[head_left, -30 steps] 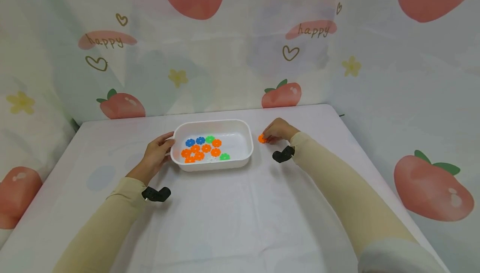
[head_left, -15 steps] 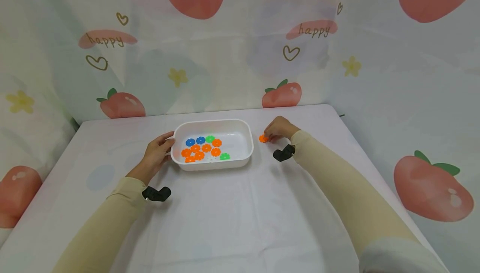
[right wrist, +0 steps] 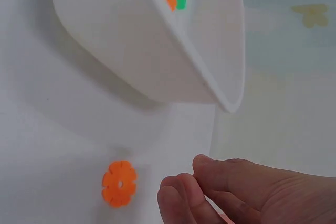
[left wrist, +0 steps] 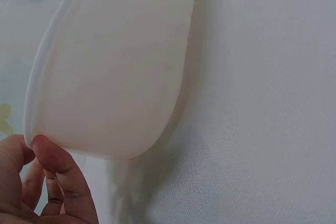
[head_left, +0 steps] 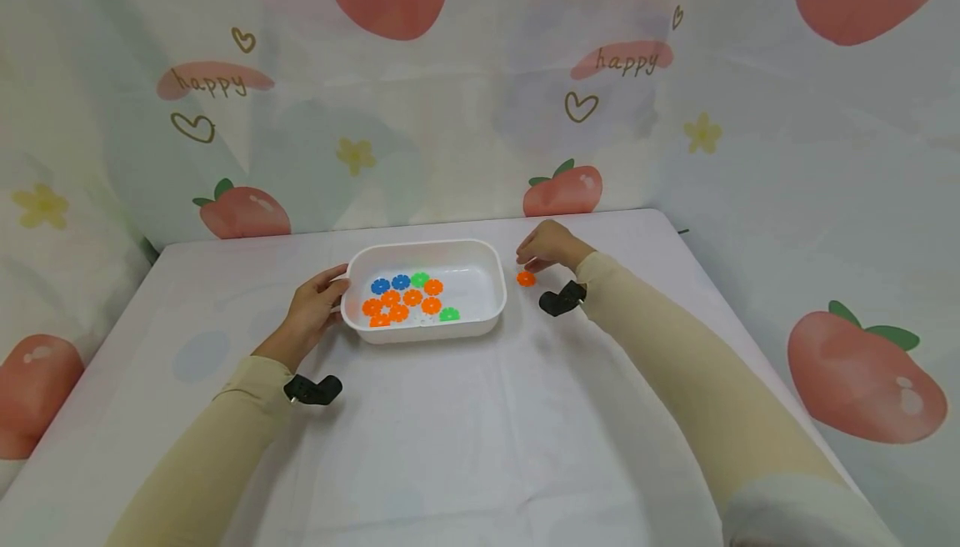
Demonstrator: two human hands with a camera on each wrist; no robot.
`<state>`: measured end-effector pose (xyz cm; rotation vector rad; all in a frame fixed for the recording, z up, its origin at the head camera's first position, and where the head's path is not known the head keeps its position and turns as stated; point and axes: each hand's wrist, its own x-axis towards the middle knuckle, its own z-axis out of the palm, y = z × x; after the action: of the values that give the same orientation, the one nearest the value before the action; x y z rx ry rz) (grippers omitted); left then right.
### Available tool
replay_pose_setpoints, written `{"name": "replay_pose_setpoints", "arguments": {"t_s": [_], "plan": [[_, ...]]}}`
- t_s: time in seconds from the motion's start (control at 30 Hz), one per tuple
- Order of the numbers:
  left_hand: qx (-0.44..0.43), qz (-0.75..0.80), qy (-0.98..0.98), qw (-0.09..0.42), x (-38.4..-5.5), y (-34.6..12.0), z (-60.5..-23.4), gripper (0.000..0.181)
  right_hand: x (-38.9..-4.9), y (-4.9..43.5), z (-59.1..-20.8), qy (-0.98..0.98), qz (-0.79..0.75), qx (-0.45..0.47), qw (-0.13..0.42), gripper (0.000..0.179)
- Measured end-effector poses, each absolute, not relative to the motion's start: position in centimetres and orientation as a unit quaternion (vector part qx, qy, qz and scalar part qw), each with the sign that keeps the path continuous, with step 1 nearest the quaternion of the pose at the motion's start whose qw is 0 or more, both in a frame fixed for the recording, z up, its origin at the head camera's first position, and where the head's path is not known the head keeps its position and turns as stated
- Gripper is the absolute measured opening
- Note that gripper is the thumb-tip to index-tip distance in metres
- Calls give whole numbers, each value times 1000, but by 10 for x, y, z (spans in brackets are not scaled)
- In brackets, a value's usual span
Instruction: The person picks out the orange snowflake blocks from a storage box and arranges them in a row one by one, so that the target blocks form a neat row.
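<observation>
A white plastic basin (head_left: 480,328) sits on the table, with several small flower-shaped discs in orange, blue and green lying in it. My left hand (head_left: 313,309) pinches its left rim; the thumb and fingers meet at that rim in the left wrist view. Just right of the basin, one orange flower-shaped disc (head_left: 527,278) lies flat on the cloth. My right hand (head_left: 553,245) hovers behind and beside this disc, apart from it. In the right wrist view its fingers (right wrist: 177,203) are loosely bent near the thumb, and nothing shows between them.
White cloth covers the table (head_left: 420,439). A printed curtain (head_left: 450,130) with peaches and hearts rises along the back edge and both sides. Each wrist wears a black camera mount (head_left: 313,389).
My right hand has let go of the orange disc and moved back a little from it; the disc stays on the cloth. The left hand and the basin have not moved.
</observation>
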<state>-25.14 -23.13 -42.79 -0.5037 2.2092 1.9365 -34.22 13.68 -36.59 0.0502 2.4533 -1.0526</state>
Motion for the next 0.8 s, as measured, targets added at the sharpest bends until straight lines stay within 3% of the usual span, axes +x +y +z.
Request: {"name": "replay_pose_setpoints", "arguments": {"t_s": [0.6, 0.8], "plan": [[-169, 650, 736, 83, -251, -231, -428, 50, -333, 107, -352, 898, -402, -35, 175, 29], [-174, 652, 733, 83, -252, -231, -427, 49, -329, 97, -351, 887, -420, -49, 186, 30]]}}
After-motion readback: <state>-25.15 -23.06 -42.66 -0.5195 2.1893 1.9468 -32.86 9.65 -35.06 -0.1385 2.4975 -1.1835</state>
